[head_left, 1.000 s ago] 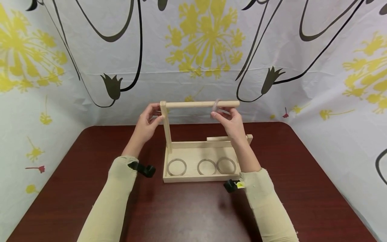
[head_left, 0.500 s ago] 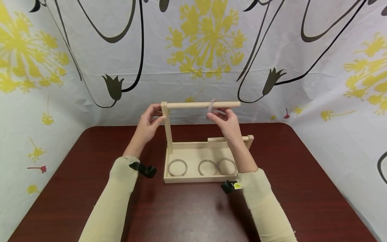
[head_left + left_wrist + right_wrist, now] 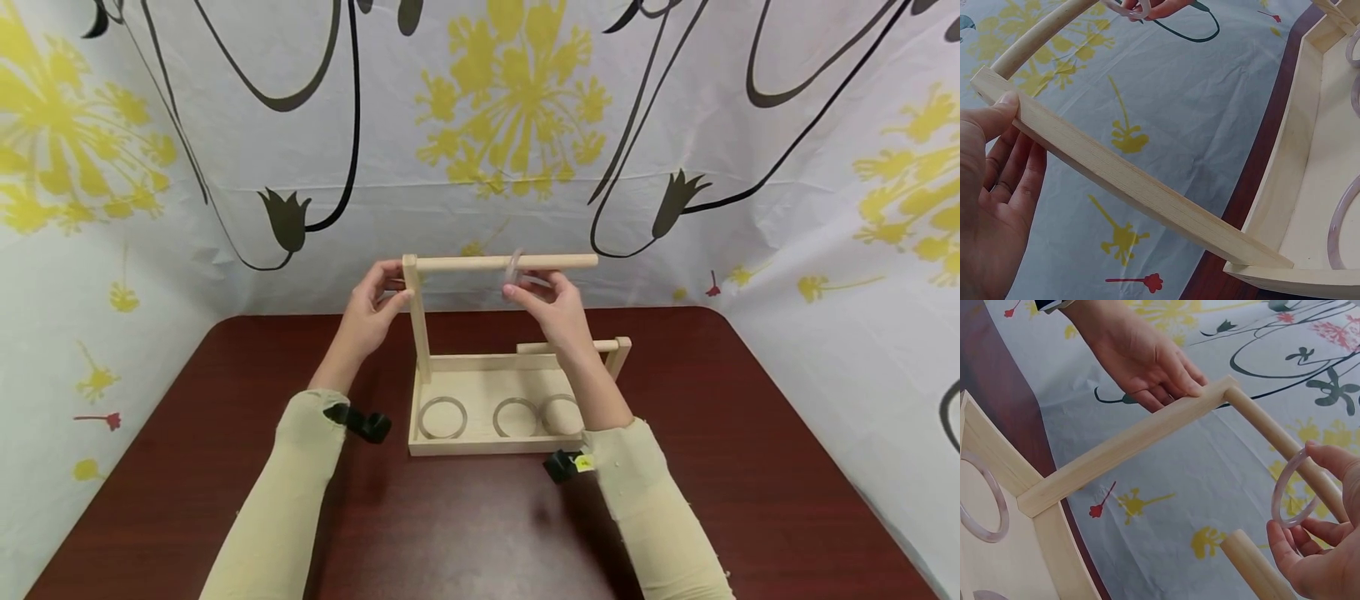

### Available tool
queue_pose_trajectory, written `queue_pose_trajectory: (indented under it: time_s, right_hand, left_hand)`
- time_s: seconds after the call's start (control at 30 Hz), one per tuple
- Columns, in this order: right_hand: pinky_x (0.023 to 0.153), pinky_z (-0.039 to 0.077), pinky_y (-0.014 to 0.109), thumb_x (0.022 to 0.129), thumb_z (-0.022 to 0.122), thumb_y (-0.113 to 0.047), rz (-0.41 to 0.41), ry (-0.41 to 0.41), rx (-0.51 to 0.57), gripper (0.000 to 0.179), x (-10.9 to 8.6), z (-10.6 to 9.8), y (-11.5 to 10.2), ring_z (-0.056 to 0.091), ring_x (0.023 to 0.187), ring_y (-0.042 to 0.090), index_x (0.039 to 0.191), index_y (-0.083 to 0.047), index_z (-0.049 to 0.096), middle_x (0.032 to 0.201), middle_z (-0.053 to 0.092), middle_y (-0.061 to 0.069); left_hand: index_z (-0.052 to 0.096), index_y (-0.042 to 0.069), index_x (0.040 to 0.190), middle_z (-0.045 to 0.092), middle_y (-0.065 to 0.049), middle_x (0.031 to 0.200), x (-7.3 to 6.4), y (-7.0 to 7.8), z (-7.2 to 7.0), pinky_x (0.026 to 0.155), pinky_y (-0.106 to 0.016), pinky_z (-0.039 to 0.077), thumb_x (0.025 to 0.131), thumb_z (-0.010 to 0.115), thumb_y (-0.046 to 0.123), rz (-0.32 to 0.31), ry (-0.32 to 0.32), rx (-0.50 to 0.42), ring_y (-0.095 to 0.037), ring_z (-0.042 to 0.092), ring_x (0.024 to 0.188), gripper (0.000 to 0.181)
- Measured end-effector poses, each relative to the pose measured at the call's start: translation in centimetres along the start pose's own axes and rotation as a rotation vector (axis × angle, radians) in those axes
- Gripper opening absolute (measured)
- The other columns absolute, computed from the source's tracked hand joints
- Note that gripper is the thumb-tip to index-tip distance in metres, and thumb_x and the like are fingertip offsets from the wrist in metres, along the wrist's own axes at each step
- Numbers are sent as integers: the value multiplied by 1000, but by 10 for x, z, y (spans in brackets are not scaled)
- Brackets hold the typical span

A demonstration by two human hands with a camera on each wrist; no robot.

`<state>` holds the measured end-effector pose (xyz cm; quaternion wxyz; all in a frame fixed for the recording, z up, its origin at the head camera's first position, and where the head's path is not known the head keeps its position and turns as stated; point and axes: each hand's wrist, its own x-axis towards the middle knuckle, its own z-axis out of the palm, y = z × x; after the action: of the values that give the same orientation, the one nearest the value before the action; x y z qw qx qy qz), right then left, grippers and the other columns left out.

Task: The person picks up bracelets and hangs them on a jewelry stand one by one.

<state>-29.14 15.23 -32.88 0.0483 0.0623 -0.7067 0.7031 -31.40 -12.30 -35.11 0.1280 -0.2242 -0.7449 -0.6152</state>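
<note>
A wooden stand has a tall post (image 3: 417, 325) at its left, with a round upper rod (image 3: 465, 263) reaching right from the post's top. My left hand (image 3: 371, 307) grips that post near the top, thumb in front and fingers behind. My right hand (image 3: 558, 312) pinches a pale, translucent bangle (image 3: 1280, 494) between thumb and fingers. The bangle encircles the upper rod, around its middle. Inside the stand's shallow tray (image 3: 495, 447) lie three more bangles, one at the left (image 3: 442, 417) and two at the right (image 3: 516, 417), partly overlapping.
A shorter, lower rod (image 3: 534, 347) on a small post (image 3: 618, 354) stands at the tray's back right, partly hidden behind the right forearm. The stand rests on a dark reddish table (image 3: 262, 467). Behind hangs a patterned cloth (image 3: 480, 150).
My right hand has slid the bangle leftward along the upper rod, from near its free end toward the middle. The left hand keeps its grip on the post.
</note>
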Motion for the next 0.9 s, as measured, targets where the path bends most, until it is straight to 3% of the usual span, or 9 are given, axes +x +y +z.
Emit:
queue_pose_trajectory:
  time_s: [0.2,0.47,0.9]
  right_hand:
    - [104,47,30,90,71,-13,-7,-17,-10,57,0,1,3,51,135,28,142,-5,49,143,50,17]
    - [95,49,22,90,71,-12,-20,-32,-12,56,-2,1,3,49,136,29,141,-5,49,144,49,14]
    - [101,48,29,91,71,-14,-39,-42,-38,57,-5,-3,2,48,136,25,143,-8,49,147,48,12]
  left_hand:
    - [49,-4,135,56,-24,126,-1,0,2,86,-15,49,98,58,-2,-12,1,-4,-4,56,104,38]
    - [49,-5,135,56,-24,126,-1,0,3,87,-15,49,98,57,-2,-3,-2,-5,-4,56,104,38]
    - [49,-6,134,56,-22,125,0,2,2,87,-15,49,98,57,-3,1,3,-9,-3,56,104,38]
